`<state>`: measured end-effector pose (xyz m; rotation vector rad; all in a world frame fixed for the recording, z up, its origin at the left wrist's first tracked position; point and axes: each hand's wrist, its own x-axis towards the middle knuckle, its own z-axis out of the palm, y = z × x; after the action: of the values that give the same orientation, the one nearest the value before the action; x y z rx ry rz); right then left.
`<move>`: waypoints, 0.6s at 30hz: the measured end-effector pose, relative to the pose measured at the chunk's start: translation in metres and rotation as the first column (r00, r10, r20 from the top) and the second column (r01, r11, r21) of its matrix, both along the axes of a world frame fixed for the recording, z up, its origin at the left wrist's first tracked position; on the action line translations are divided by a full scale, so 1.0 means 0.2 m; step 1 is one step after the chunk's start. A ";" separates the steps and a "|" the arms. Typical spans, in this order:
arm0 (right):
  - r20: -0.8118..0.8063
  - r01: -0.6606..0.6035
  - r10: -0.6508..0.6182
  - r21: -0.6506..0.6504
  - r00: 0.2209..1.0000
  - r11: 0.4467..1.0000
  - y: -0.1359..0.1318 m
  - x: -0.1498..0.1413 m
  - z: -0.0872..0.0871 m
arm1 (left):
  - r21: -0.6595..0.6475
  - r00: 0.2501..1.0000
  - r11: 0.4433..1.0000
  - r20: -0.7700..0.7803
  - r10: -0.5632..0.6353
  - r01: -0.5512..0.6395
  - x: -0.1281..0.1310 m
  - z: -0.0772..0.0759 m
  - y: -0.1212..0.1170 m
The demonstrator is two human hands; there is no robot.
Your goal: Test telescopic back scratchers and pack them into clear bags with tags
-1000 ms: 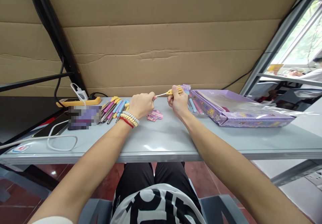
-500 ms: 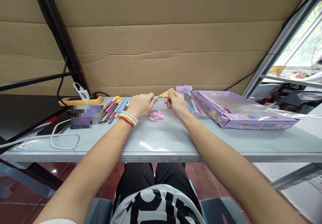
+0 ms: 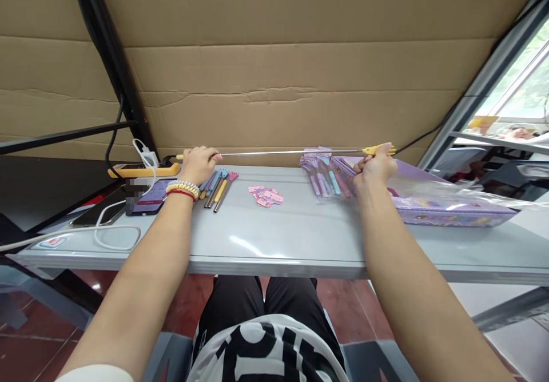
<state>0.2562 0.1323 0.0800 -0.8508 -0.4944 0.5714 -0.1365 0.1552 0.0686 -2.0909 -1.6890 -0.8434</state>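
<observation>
A telescopic back scratcher is stretched out level between my two hands, its thin metal rod drawn long. My left hand is closed around the yellow handle end. At the other end my right hand grips the yellow claw-shaped head. Beside my left wrist lies a pile of back scratchers in blue, yellow and pink, partly hidden by the hand. Several wrapped back scratchers, purple, blue and pink, lie in clear plastic left of my right hand. Small pink cards lie between my arms.
An open purple box with clear plastic film sits at the right, behind my right forearm. On the left are a phone, a yellow power strip and a white cable. A cardboard panel rises behind the table.
My hands have moved far apart, left hand leftward and right hand rightward. The back scratcher's rod, short before, is now pulled out long. The view has shifted slightly.
</observation>
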 end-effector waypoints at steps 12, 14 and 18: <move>0.270 -0.318 0.314 -0.029 0.910 0.947 -0.04 -0.43 -0.08 | -0.049 0.980 0.994 -0.169 -0.104 0.097 0.41 0.04 -0.19; 0.393 -0.435 0.422 -0.060 0.817 0.898 -0.06 -0.54 -0.13 | -0.033 0.971 0.990 -0.194 -0.140 0.137 0.52 0.01 -0.23; 0.555 -0.566 0.519 -0.102 0.650 0.818 -0.10 -0.62 -0.18 | -0.052 0.960 0.981 -0.201 -0.194 0.187 0.61 -0.03 -0.27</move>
<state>0.1330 0.1132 0.0436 -0.7799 -1.3513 0.8474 -0.0153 0.1005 0.0625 -2.3026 -1.4220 -0.6291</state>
